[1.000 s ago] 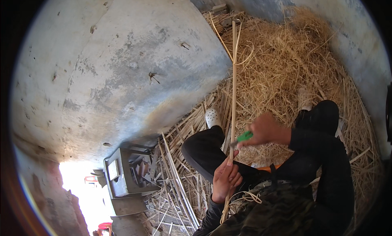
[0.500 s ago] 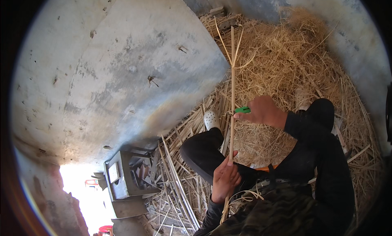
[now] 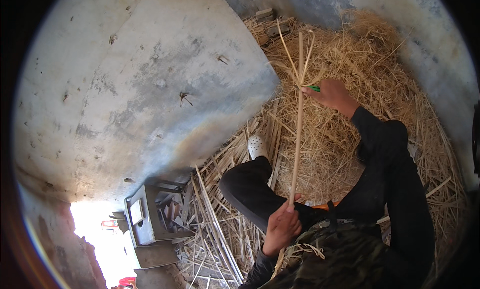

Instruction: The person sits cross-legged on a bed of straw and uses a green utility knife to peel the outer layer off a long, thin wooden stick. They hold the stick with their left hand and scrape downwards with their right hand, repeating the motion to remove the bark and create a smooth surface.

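My left hand (image 3: 282,229) is closed round the lower part of a long, pale bamboo strip (image 3: 298,139), which points away from me over my lap. Farther up the strip, my right hand (image 3: 334,95) grips a small green-handled knife (image 3: 314,88). Its handle end meets the strip where thin peeled slivers (image 3: 286,46) fan out from the far end; the blade is too small to make out. More thin curled slivers (image 3: 305,248) hang by my left wrist.
Curly shavings (image 3: 340,139) are heaped ahead and to the right against a wall. Loose bamboo strips (image 3: 217,214) cover the floor at left, beside a grey box-like metal frame (image 3: 145,224) holding scraps. A white clog (image 3: 257,146) is on my foot. A bright opening (image 3: 105,249) lies lower left.
My right hand with the knife has slid away from me along the strip, up to the slivers. The strip's far end has swung right; my left hand has shifted slightly right and nearer.
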The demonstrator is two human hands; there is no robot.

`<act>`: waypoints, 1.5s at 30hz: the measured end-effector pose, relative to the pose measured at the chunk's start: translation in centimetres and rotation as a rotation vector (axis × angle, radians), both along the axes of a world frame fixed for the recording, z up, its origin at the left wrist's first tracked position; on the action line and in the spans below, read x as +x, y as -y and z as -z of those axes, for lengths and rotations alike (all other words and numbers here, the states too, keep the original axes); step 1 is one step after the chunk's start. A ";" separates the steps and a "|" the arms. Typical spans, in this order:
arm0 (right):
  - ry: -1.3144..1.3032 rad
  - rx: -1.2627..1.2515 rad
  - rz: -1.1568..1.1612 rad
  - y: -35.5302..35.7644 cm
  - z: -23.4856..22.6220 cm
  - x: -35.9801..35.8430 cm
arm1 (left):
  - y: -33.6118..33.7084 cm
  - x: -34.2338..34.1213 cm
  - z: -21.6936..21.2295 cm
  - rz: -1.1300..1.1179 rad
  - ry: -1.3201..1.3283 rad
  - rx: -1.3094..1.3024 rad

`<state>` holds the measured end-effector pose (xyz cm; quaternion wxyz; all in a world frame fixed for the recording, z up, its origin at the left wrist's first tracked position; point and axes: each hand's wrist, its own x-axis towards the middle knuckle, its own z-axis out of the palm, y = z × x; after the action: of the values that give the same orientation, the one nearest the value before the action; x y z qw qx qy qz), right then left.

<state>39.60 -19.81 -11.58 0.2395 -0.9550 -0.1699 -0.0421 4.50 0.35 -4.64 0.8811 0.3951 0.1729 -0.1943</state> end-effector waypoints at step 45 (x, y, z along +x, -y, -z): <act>0.390 -0.020 -0.248 -3.8 0.1 -4.9 | -0.8 0.2 -0.7 -0.022 0.073 0.077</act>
<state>34.72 -16.01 -11.67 0.1961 -0.9029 -0.3294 -0.1946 4.69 1.16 -3.97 0.8730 0.4336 0.1523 -0.1635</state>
